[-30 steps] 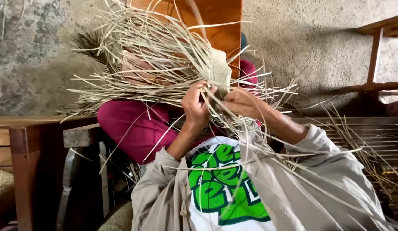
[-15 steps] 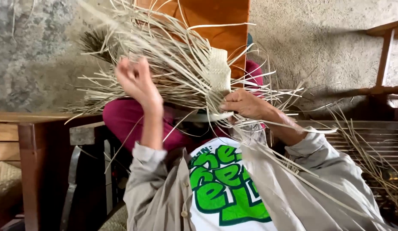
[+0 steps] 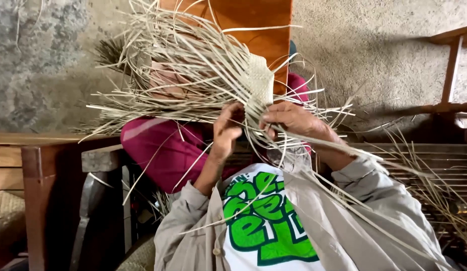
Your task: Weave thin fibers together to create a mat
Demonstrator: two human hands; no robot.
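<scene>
straw weave (image 3: 258, 80) pinched, left hand (image 3: 226, 130), right hand (image 3: 291, 120)

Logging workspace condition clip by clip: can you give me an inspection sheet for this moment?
Surface: no worktable in use; work held above magenta cloth, grey concrete floor beyond.
Job's things: pale, partly woven straw piece, loose ends fanning outward.
Clutter: stray straw strands over slatted wooden bench.
Grippers: left hand and right hand both closed on strands below the woven patch.
Cables: nothing seen.
Surroundings: brown wooden table, orange wooden board behind the straw.
</scene>
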